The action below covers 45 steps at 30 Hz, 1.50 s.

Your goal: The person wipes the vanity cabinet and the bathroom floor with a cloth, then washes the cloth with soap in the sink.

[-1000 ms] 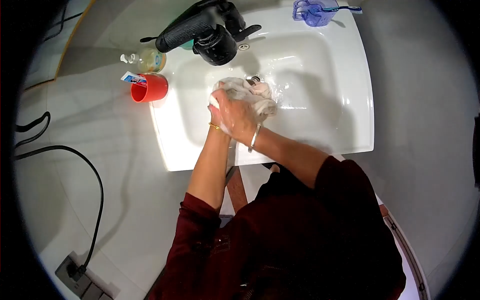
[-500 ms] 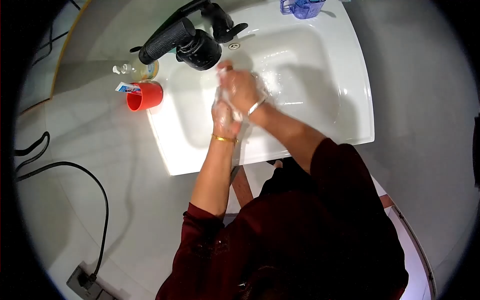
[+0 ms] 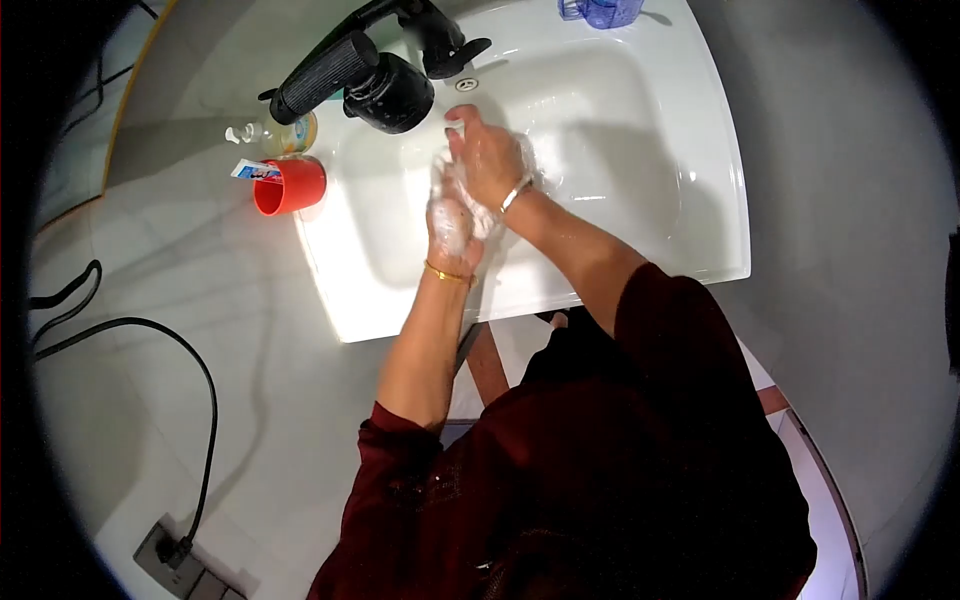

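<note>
Both my hands are together over the white sink (image 3: 660, 240), just in front of the black faucet (image 3: 392, 95). My left hand (image 3: 450, 222) is coated in white lather, and a thin gold bracelet is at its wrist. Pressed across its fingers is my right hand (image 3: 490, 165), with a silver bangle; its fingers are bent, thumb and forefinger slightly apart. Between the palms shows a wet white mass (image 3: 484, 216); I cannot tell whether it is foam or a soapy cloth. The left fingers are mostly hidden, and both hands look closed against each other.
A red cup (image 3: 290, 188) with a toothpaste tube (image 3: 256, 171) stands left of the sink, beside a pump bottle (image 3: 290, 134). A blue transparent container (image 3: 608, 12) sits on the back right rim. A black cable (image 3: 205, 400) runs to a socket (image 3: 172, 550) at lower left.
My right hand, blurred before, shows more sharply and has shifted slightly over the left. More of the white mass shows between the palms. The whole view has moved slightly upward.
</note>
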Available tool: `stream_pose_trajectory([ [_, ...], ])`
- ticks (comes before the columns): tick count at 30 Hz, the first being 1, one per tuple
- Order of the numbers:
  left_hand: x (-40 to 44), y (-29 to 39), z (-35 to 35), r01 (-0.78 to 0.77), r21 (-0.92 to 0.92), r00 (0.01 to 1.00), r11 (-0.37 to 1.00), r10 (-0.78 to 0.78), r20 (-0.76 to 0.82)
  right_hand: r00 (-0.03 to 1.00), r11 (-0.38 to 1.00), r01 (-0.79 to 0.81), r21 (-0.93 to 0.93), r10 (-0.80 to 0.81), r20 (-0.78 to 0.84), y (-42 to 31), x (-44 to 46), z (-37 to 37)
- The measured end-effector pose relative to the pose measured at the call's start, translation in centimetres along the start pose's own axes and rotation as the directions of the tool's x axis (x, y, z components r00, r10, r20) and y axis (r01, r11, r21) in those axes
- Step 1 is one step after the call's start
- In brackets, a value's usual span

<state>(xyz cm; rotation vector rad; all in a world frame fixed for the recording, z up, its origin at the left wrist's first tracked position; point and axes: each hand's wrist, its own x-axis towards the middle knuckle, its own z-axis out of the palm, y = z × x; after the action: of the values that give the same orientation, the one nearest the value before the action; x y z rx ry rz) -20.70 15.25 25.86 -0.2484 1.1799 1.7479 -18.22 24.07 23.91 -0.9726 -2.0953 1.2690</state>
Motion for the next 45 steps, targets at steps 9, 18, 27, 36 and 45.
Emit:
stream_pose_trajectory([
  [9,-1.1,-0.5,1.9,-0.048,-0.002,0.993,0.999,0.047,-0.111,0.997,0.997,-0.072,-0.025,0.072,0.007,1.4,1.4,-0.6],
  [18,0.8,-1.2,-1.7,0.030,0.016,0.996,0.999,-0.031,0.085,0.998,0.998,0.017,-0.063,-0.014,0.058,2.4,1.4,-1.5],
  [27,3.5,-0.2,-8.4,0.041,-0.126,0.942,0.991,0.004,0.336,0.999,0.844,0.029,0.536,-0.016,-0.028,3.2,-4.4,3.8],
  [36,-1.0,0.9,-3.5,-0.186,0.220,0.981,0.958,0.168,0.099,1.000,0.813,-0.013,0.582,0.016,0.000,7.7,0.2,0.3],
  [45,-1.2,1.1,-4.6,-0.143,0.144,0.987,0.979,0.131,0.090,0.917,0.426,-0.397,0.813,0.140,0.374,6.8,-1.8,-3.8],
])
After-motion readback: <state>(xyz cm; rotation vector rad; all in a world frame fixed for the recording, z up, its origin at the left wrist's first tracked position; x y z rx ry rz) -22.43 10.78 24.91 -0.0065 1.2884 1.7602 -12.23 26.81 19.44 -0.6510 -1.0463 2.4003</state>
